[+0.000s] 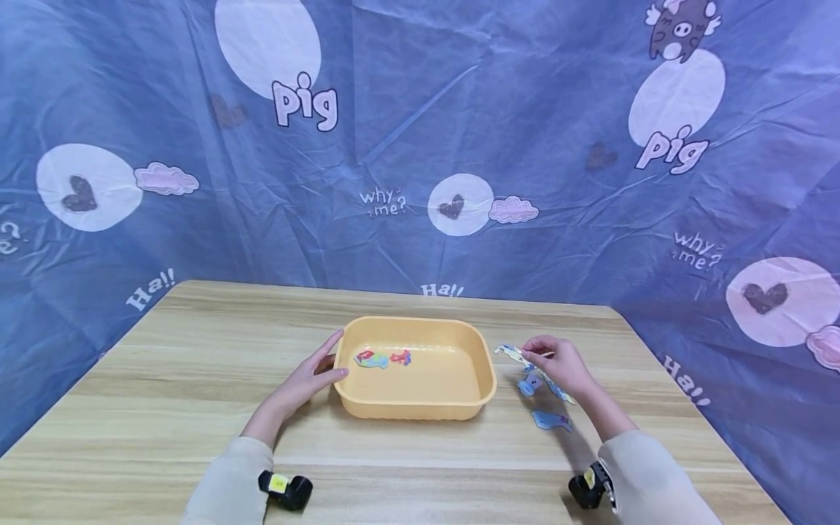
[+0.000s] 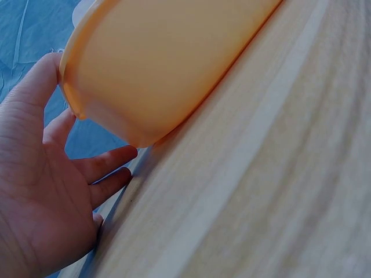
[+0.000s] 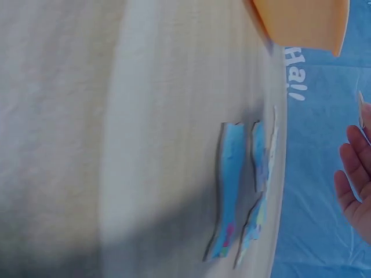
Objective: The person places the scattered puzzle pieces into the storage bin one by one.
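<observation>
My left hand (image 1: 308, 379) grips the left side of a yellow plastic basin (image 1: 413, 410), thumb over the rim and other fingers along the outside. In the left wrist view the fingertips meet the basin's rim and lower wall (image 2: 145, 75). Inside lie a flat mermaid cutout (image 1: 372, 359) and a small red cutout (image 1: 400, 357). Right of the basin, my right hand (image 1: 558, 364) pinches a thin pale cardboard piece (image 1: 512, 354), seen edge-on at the fingertips in the right wrist view. Under and near that hand lie several flat blue cardboard pieces, one (image 1: 551, 420) nearer the front.
The wooden table (image 1: 420, 481) carries everything. Behind it and at both sides hangs a blue printed cloth (image 1: 407, 146). A black camera sits on the left wrist (image 1: 286, 490) and another on the right wrist (image 1: 590, 485).
</observation>
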A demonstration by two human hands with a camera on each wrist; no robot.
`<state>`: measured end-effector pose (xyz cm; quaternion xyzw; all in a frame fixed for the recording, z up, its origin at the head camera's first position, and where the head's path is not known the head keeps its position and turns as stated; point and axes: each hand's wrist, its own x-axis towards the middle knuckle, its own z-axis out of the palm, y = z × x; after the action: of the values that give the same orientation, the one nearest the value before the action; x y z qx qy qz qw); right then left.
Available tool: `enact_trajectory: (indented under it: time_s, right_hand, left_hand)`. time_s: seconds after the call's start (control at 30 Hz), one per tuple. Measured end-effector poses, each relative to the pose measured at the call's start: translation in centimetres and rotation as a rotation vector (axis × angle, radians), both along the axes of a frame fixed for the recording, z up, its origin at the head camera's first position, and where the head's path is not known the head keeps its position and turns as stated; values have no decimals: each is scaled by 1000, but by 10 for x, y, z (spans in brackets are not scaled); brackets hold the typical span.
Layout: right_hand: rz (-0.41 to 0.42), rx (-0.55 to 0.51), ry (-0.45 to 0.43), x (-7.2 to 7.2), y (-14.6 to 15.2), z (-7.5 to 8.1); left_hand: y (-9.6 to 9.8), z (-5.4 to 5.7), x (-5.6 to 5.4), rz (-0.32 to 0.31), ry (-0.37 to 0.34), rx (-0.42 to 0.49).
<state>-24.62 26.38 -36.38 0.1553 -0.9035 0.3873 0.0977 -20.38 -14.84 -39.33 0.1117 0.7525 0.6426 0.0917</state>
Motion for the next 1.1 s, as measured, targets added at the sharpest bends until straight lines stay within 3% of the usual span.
enact_trajectory:
  time_s: [0.23,0.53,1.1]
  right_hand:
    - [-13,14,-27,-7,-5,8]
    - [0,-15,-21,-14,-18,14]
    - [41,-78,21,-24,-48,21]
  left_hand:
    - [-5,-20,-10,13,3,-2]
    - [1,4,4,9,-5,-12]
    - [2,4,4,3,-5,-27]
